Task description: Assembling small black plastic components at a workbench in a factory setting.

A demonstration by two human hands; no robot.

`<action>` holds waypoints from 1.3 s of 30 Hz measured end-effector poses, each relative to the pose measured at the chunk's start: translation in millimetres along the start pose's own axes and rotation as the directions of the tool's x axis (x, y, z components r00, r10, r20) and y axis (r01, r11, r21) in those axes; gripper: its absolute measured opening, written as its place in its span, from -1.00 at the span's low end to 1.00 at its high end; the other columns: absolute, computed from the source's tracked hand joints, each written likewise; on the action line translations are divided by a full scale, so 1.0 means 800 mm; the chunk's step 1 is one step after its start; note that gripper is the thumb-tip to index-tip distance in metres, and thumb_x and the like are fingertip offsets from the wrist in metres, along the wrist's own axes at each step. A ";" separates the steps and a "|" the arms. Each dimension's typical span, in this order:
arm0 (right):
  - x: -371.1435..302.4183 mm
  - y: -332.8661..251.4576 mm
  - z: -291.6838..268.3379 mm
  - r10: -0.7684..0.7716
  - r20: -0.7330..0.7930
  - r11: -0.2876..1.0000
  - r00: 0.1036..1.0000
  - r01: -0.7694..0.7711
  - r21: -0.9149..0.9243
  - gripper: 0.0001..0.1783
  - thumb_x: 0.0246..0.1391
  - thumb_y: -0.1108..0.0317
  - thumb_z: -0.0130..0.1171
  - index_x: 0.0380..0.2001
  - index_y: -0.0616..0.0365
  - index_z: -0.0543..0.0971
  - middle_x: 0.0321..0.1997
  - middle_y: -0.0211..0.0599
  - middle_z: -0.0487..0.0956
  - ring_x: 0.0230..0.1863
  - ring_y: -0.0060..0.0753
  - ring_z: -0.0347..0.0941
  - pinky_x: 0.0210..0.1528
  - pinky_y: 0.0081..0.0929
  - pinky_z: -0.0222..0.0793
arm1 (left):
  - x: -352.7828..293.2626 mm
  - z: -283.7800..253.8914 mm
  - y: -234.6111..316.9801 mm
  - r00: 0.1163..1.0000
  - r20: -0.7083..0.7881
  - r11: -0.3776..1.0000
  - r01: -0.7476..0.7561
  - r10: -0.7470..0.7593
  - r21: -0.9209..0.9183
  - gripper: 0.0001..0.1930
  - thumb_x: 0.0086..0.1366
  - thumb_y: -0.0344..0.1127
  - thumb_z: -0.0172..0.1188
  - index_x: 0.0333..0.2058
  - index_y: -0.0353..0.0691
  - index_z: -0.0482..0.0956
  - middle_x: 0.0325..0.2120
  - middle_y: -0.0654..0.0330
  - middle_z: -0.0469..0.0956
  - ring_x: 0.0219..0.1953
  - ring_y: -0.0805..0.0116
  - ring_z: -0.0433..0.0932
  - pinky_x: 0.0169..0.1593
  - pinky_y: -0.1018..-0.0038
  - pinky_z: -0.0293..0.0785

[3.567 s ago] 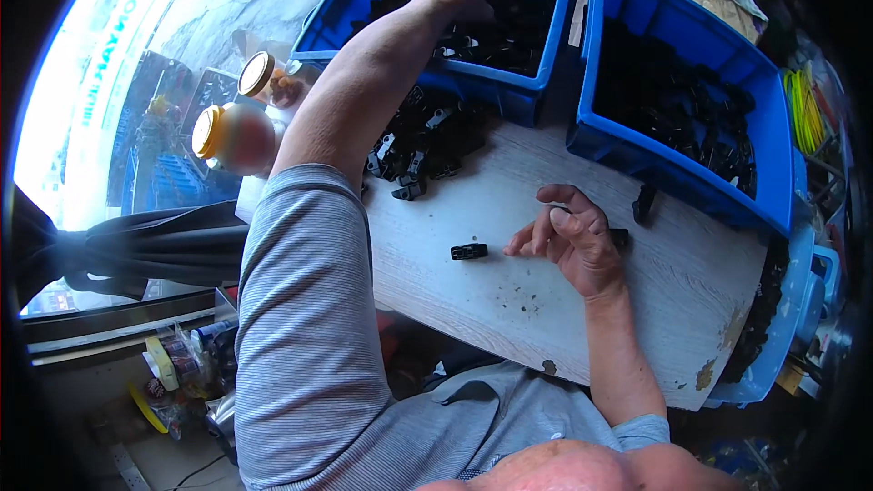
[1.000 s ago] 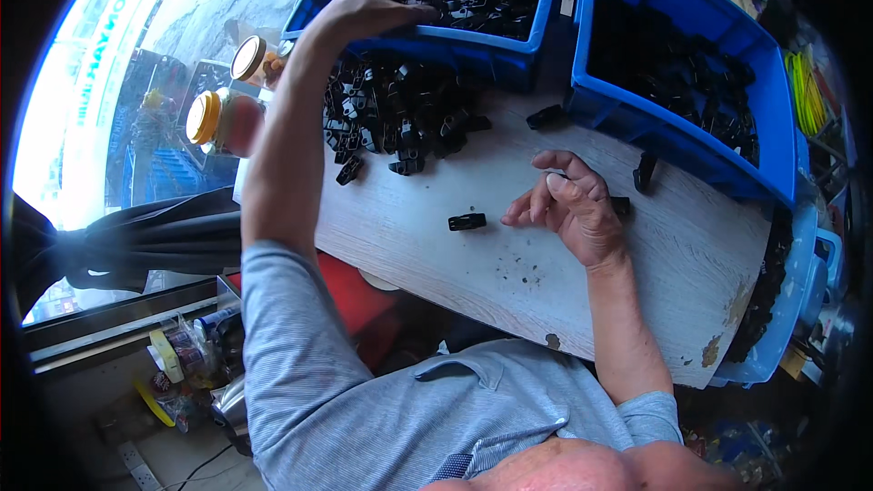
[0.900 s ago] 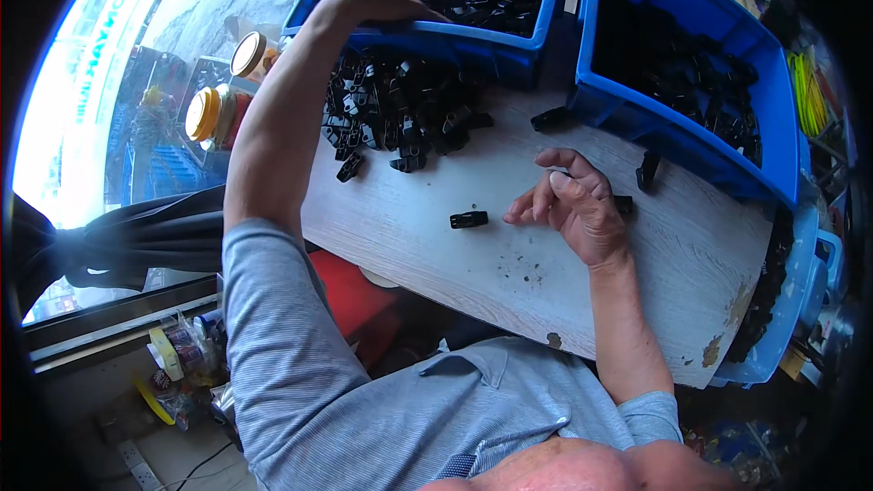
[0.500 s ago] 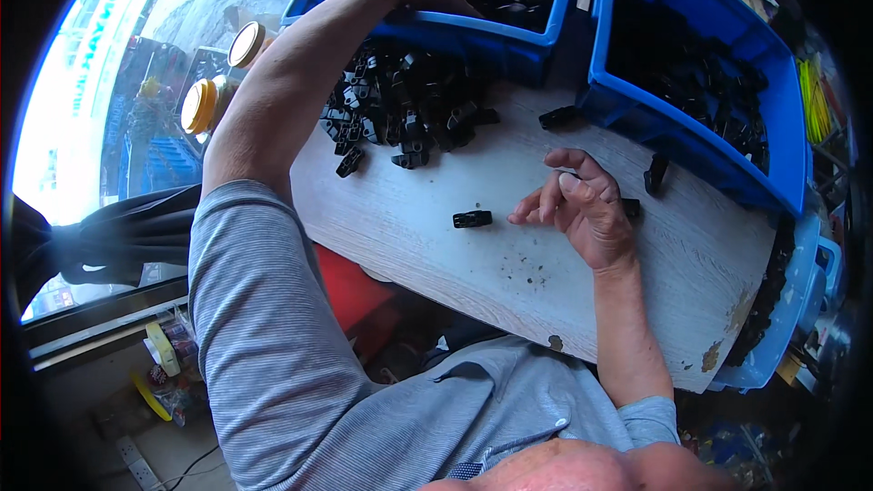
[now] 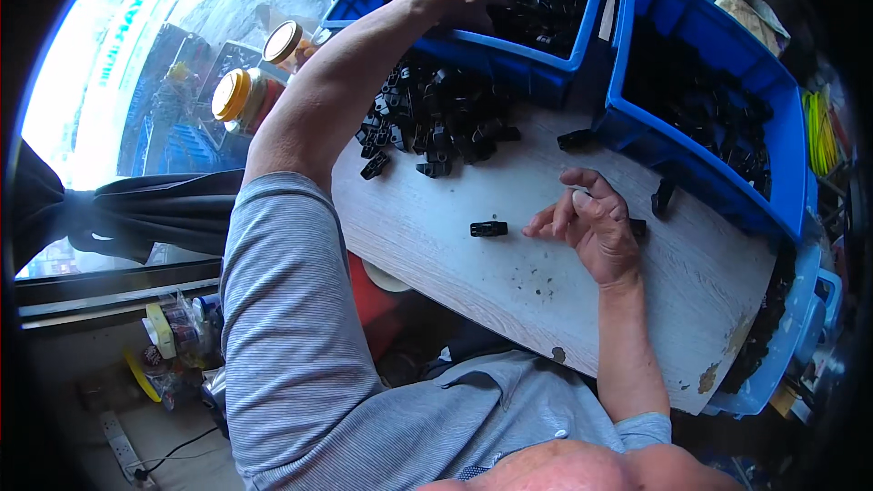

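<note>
My left hand [image 5: 468, 7] reaches over the near wall of the left blue bin [image 5: 523, 59], in among small black plastic parts [image 5: 532, 5]. Its fingertips are hidden there, so whether it grips one cannot be seen. Over the pale tabletop [image 5: 436, 236] rests my right hand [image 5: 600, 232], fingers loosely curled and apart, with nothing visible held in it. Just left of its fingertips lies a single black plastic part [image 5: 488, 229]. Another black part [image 5: 638, 228] is partly covered by the right hand. Beneath my left forearm a heap of similar black parts [image 5: 436, 118] is spread on the table.
A second blue bin [image 5: 700, 150] of black parts stands at the right. Two loose parts lie near it, one black part [image 5: 575, 139] and another black part [image 5: 662, 197]. Lidded jars [image 5: 235, 95] stand by the window. A light blue tub [image 5: 791, 336] sits beyond the table's right edge.
The whole view has shifted, so things appear farther right and slightly lower. My left hand is still inside the bin, and the right hand keeps nearly the same pose.
</note>
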State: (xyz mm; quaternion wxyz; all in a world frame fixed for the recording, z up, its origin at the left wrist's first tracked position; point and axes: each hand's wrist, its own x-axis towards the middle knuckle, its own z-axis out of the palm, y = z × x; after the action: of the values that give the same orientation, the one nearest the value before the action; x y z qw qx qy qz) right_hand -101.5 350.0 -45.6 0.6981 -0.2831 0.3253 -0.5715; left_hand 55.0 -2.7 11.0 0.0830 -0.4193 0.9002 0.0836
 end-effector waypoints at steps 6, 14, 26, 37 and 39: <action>0.000 -0.001 0.000 0.023 0.004 0.999 1.000 -0.023 0.027 -0.56 0.27 0.22 0.16 0.14 0.15 0.40 -0.48 -0.23 0.63 -0.20 -0.07 0.70 0.03 0.21 0.59 | 0.017 0.008 -0.025 0.997 -0.043 0.991 -0.064 0.059 -0.119 -0.25 0.10 -0.11 0.46 0.30 0.30 0.45 0.02 0.04 0.64 -0.02 0.10 0.67 -0.02 0.17 0.70; 0.000 -0.001 0.003 0.019 -0.012 1.000 1.000 -0.019 0.003 -0.59 0.27 0.23 0.16 0.13 0.13 0.42 -0.50 -0.25 0.61 -0.20 -0.07 0.70 0.04 0.21 0.59 | 0.027 0.011 -0.033 0.986 -0.166 0.991 -0.035 0.012 -0.133 -0.45 0.18 -0.20 0.36 0.19 0.17 0.58 -0.09 0.07 0.69 -0.11 0.18 0.70 -0.06 0.27 0.71; -0.002 -0.005 0.011 0.030 -0.041 1.000 0.999 -0.030 0.003 -0.56 0.26 0.18 0.18 0.11 0.15 0.45 -0.53 -0.29 0.59 -0.24 -0.13 0.69 0.01 0.16 0.60 | -0.066 -0.066 -0.019 0.846 -0.512 0.726 -0.259 -0.148 -0.637 -0.68 0.16 -0.41 0.42 -0.09 -0.23 0.64 -0.25 0.25 0.68 -0.21 0.50 0.59 -0.10 0.50 0.55; -0.002 -0.003 0.004 0.012 -0.039 1.000 0.999 -0.012 -0.007 -0.56 0.27 0.19 0.18 0.12 0.17 0.43 -0.52 -0.26 0.60 -0.24 -0.15 0.69 0.00 0.19 0.60 | -0.217 0.029 0.016 0.426 -0.800 0.697 -0.412 -0.422 -0.587 -0.63 0.23 -0.44 0.36 0.04 -0.22 0.62 -0.16 0.14 0.68 -0.14 0.39 0.66 0.00 0.50 0.61; -0.001 -0.004 0.009 0.024 -0.041 1.000 0.999 -0.023 0.016 -0.53 0.25 0.18 0.21 0.12 0.20 0.44 -0.53 -0.29 0.60 -0.24 -0.17 0.70 0.00 0.10 0.62 | -0.230 0.057 0.013 0.322 -0.855 0.766 -0.390 -0.407 -0.511 -0.64 0.21 -0.51 0.35 0.00 -0.23 0.63 -0.18 0.17 0.66 -0.18 0.37 0.65 -0.01 0.51 0.59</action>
State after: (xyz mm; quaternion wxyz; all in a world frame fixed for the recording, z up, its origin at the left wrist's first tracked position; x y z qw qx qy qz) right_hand -98.1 350.1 -38.3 0.7002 -0.2620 0.3386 -0.5713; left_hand 167.3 150.4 8.0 -0.6057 -0.3916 0.6812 0.1250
